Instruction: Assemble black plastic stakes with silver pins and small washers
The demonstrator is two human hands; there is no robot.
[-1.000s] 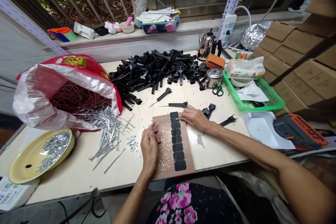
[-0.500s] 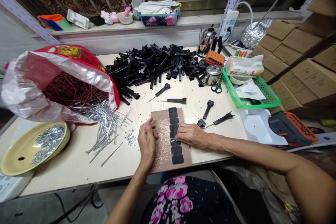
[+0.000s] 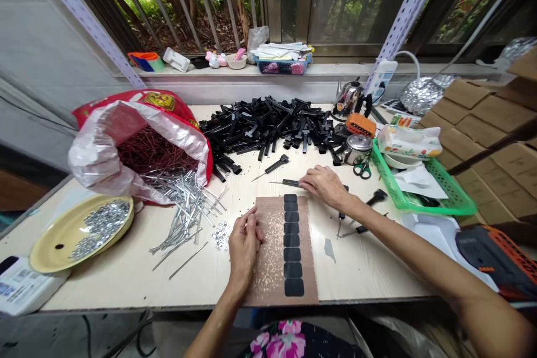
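A brown sheet [image 3: 272, 257] with a column of several black pads [image 3: 291, 243] lies at the table's front edge. My left hand [image 3: 244, 246] rests on the sheet's left edge, fingers curled together, with nothing visible in them. My right hand [image 3: 325, 184] reaches past the sheet's top right corner, fingers closed on a black-handled metal pin [image 3: 287, 182] lying on the table. Another such pin [image 3: 272, 166] lies just beyond. A big pile of black plastic handles [image 3: 272, 123] covers the back of the table.
A red and white bag [image 3: 138, 145] spills metal pins [image 3: 184, 207] at left. A yellow dish [image 3: 79, 232] holds washers. A green basket [image 3: 423, 190], scissors [image 3: 361, 169], a small metal pot [image 3: 356, 148], a kettle [image 3: 350, 99] and an orange drill [image 3: 499, 257] stand right.
My right hand has moved from the middle of the pad column up past the sheet's top to the black-handled pin. My left hand stays on the sheet. The camera has tilted up.
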